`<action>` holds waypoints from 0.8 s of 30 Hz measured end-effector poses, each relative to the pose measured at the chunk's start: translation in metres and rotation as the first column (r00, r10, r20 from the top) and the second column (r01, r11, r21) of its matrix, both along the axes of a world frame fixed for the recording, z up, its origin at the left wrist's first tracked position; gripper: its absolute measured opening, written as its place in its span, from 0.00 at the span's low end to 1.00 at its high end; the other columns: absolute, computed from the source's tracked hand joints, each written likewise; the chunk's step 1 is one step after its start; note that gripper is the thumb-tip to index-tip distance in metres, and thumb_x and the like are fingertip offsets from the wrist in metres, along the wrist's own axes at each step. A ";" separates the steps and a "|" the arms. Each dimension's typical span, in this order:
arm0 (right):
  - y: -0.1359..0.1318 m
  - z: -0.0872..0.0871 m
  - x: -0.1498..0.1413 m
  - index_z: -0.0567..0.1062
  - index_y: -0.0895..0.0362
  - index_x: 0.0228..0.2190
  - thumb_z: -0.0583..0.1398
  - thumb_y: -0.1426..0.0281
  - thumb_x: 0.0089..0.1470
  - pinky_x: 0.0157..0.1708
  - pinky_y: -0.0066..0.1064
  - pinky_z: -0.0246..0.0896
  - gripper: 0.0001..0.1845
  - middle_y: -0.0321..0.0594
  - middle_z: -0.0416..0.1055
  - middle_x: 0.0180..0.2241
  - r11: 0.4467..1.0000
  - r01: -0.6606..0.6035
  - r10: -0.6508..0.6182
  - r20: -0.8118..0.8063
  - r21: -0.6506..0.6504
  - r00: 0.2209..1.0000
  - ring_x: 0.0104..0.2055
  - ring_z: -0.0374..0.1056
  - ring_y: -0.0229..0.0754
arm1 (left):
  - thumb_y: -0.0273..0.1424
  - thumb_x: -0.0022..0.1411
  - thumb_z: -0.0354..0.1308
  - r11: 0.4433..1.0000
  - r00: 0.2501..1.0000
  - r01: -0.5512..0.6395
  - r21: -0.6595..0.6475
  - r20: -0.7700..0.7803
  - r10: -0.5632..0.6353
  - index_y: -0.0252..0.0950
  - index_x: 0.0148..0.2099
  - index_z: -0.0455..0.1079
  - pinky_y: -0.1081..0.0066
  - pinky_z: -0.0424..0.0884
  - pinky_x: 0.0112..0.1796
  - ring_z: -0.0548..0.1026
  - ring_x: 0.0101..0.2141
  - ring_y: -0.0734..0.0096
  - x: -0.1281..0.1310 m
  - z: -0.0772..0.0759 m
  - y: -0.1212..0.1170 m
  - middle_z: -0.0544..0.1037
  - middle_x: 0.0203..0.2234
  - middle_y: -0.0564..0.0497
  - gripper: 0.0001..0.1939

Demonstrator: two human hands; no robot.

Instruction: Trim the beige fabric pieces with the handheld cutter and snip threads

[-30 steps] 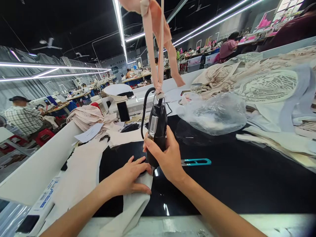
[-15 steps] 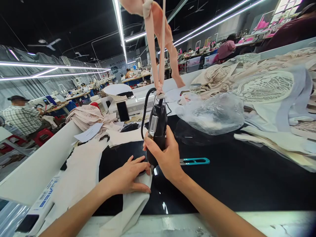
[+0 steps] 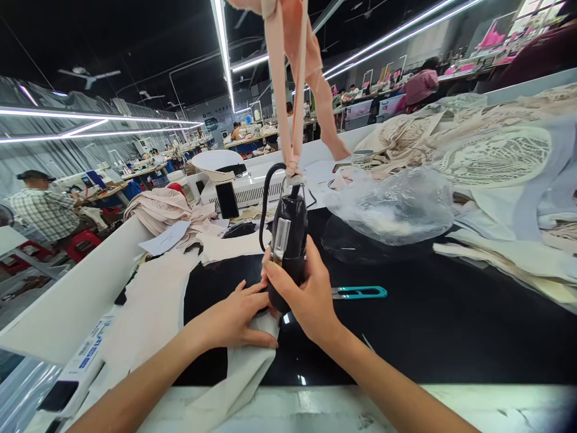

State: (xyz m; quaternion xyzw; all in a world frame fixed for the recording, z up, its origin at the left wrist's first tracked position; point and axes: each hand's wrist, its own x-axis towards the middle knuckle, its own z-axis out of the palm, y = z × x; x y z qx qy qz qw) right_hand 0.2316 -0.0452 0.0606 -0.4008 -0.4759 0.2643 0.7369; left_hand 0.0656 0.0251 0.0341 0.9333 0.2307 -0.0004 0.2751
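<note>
My right hand (image 3: 306, 288) is closed around a black corded electric hand trimmer (image 3: 291, 234), which stands nearly upright and hangs from pink fabric strips (image 3: 297, 108). Its lower tip meets the edge of a white fabric piece (image 3: 252, 373), though the exact contact is partly hidden by my fingers. My left hand (image 3: 238, 319) lies over that fabric with fingers spread, thumb and fingertips close beside the tip, pressing it on the black tabletop (image 3: 406, 343). Part of the fabric drapes over the front edge. Turquoise-handled thread snips (image 3: 363, 292) rest right of my right hand.
White fabric (image 3: 153, 313) and a pinkish heap (image 3: 157, 210) lie left. A phone (image 3: 226, 200) leans behind them. A clear plastic bag (image 3: 392, 207) and piled lace pieces (image 3: 500, 156) fill the right. A co-worker (image 3: 42, 207) sits far left.
The trimmer's tip and my right hand have come slightly toward me along the fabric edge. My left hand stays on the fabric. The whole view has shifted a little.
</note>
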 end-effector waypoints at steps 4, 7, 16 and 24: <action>-0.002 0.000 -0.002 0.71 0.49 0.37 0.67 0.59 0.54 0.33 0.37 0.69 0.13 0.31 0.71 0.30 1.000 -0.008 0.008 0.004 -0.005 1.000 0.31 0.67 0.42 | 0.45 0.65 0.78 0.999 0.999 0.031 0.010 0.012 -0.031 0.41 0.56 0.78 0.32 0.47 0.75 0.59 0.76 0.41 -0.001 -0.001 0.002 0.73 0.70 0.39 0.23; -0.004 0.001 -0.003 0.71 0.48 0.37 0.68 0.59 0.54 0.34 0.37 0.70 0.13 0.32 0.72 0.31 1.000 -0.021 0.021 -0.021 0.003 1.000 0.31 0.68 0.42 | 0.45 0.64 0.78 0.999 0.999 0.045 0.014 0.016 -0.045 0.40 0.58 0.79 0.28 0.48 0.74 0.59 0.76 0.38 -0.001 0.000 0.002 0.72 0.71 0.38 0.26; -0.010 -0.002 -0.004 0.72 0.48 0.37 0.69 0.61 0.54 0.34 0.37 0.71 0.13 0.33 0.72 0.32 0.999 -0.051 0.051 -0.034 0.009 0.998 0.33 0.68 0.43 | 0.42 0.61 0.81 1.000 0.999 0.026 0.004 0.022 -0.026 0.39 0.71 0.72 0.25 0.50 0.72 0.57 0.77 0.30 0.001 0.004 0.000 0.60 0.78 0.35 0.40; -0.013 -0.001 -0.007 0.74 0.49 0.38 0.70 0.61 0.54 0.34 0.36 0.71 0.12 0.32 0.74 0.32 0.999 -0.044 0.044 -0.015 0.019 0.999 0.31 0.69 0.42 | 0.40 0.61 0.81 1.000 1.000 0.020 -0.012 0.012 -0.020 0.42 0.73 0.70 0.28 0.49 0.74 0.54 0.78 0.33 0.001 0.003 0.000 0.58 0.79 0.38 0.43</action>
